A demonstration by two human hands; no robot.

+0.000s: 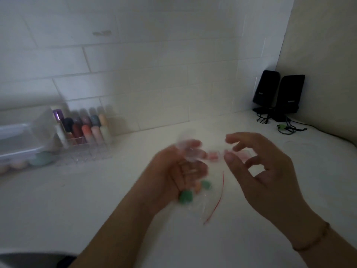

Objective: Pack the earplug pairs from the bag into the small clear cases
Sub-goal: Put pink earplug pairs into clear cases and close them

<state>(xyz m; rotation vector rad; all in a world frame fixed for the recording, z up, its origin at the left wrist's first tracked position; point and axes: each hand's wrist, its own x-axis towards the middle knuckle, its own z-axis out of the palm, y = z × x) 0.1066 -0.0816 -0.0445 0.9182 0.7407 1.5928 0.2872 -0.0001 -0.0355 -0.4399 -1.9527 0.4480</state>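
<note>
**Inspector A:** Currently, the left hand (177, 171) has its fingers curled round a small clear case (190, 151), though motion blur hides whether the lid is up. The right hand (264, 167) holds nothing, with thumb and forefinger apart and the other fingers loosely bent.

**Inspector B:** Location of the stock?

**Inspector A:** The bag (204, 200), clear with a red strip, lies on the table (116, 209) under and between the hands, towards the near edge. Green and orange earplugs (185, 197) show near it; inside or beside, I cannot tell. A second case (213, 156) with pink contents sits just beyond the fingertips.

**Inspector B:** Recommendation?

**Inspector A:** In my judgement, steady the case low over the table, lid fully open, then pinch one matched pair and seat both before closing.

**Inspector B:** Other containers?

**Inspector A:** A clear organiser (85, 140) at the left rear holds upright coloured tubes. Two speakers (278, 93) stand in the far right corner.
</note>
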